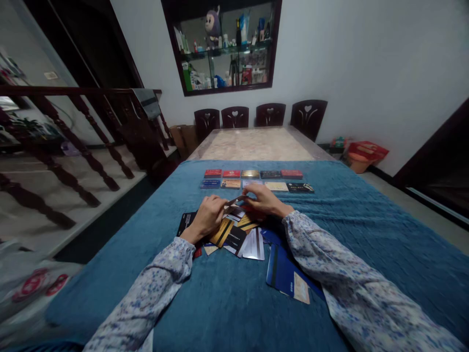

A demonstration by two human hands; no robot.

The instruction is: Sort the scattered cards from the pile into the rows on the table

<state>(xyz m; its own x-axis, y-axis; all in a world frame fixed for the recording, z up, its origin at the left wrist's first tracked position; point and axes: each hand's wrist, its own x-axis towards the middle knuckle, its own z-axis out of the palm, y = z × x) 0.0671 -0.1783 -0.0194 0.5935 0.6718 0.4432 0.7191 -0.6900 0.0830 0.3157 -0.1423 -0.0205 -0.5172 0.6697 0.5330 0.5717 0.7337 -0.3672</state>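
Observation:
Between my left hand (209, 216) and my right hand (264, 199) is a thin card (236, 200), seen nearly edge-on and pinched at both ends. Its printed face cannot be made out. Under the hands lies a loose heap of cards: a gold card (222, 231), a black card (235, 238) and a silver-white card (253, 244) among them. Another black card (185, 222) sticks out beside my left wrist. Blue cards (282, 269) lie by my right forearm. Beyond the hands, cards are laid out in two rows, with a gold card (250, 173) in the far row.
A blue cloth (227, 303) covers the near part of the table; its far end (252, 142) shows a pale stone-like top. Dark chairs (271, 114) stand behind it. Plastic bags (32, 288) are at the left, a wooden railing (62, 195) beyond.

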